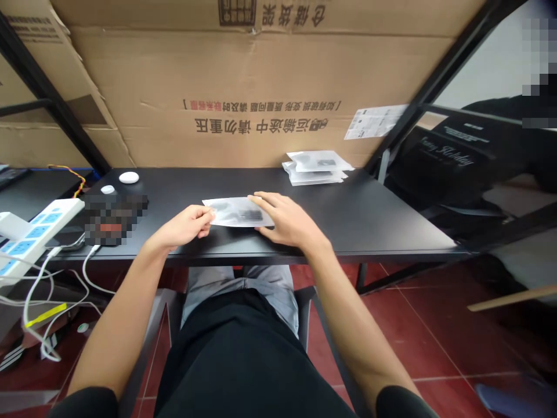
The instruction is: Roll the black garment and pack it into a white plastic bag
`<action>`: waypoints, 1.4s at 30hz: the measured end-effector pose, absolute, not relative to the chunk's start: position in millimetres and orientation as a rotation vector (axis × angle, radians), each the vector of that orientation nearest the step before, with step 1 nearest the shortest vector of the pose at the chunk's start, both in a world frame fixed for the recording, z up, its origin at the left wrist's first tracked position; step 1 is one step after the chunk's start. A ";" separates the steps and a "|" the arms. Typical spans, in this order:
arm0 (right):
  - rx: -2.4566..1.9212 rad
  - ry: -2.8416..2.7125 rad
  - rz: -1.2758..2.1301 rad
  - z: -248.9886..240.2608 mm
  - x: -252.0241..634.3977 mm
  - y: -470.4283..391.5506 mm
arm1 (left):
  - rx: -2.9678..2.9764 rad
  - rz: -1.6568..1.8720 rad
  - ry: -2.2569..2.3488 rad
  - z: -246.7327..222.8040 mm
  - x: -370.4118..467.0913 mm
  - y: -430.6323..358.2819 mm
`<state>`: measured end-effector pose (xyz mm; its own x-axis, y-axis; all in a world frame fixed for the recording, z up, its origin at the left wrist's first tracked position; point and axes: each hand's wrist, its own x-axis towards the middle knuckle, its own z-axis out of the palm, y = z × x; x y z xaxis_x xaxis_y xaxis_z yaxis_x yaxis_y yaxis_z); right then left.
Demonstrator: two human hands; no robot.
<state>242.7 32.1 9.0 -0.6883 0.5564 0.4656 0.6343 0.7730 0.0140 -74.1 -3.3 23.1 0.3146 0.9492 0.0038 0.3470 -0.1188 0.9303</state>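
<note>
A frosted, see-through plastic bag (228, 213) with a dark item inside lies in front of me at the near part of the black desk. My left hand (187, 225) is closed, pinching the bag's left end between thumb and bent fingers. At the other end, my right hand (289, 220) spans the bag, fingers along its far edge and thumb at its near edge, gripping it. Its palm hides the bag's right end. Farther back on the right, a small stack of similar frosted bags (317, 168) rests near the cardboard.
Large cardboard (261, 69) stands behind the desk (348, 223). On the left are a white power strip (39, 232) with cables, a blurred dark object (113, 217) and two small white round items, the larger (129, 177) at the back. Another person (470, 145) is at the right.
</note>
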 end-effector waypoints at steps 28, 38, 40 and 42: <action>-1.649 -2.297 -0.213 54.7 404.4 221.4 | 2.345 0.265 1.898 -21.6 -56.2 16.5; -1.242 -2.443 0.040 33.4 325.5 128.2 | 2.367 0.282 1.888 -23.5 -55.8 16.6; -1.212 -2.587 0.274 12.1 299.8 94.0 | 2.380 0.295 1.880 -23.3 -56.0 16.6; -1.320 -2.566 0.362 -6.4 280.8 70.8 | 2.389 0.311 1.881 -23.6 -56.1 17.0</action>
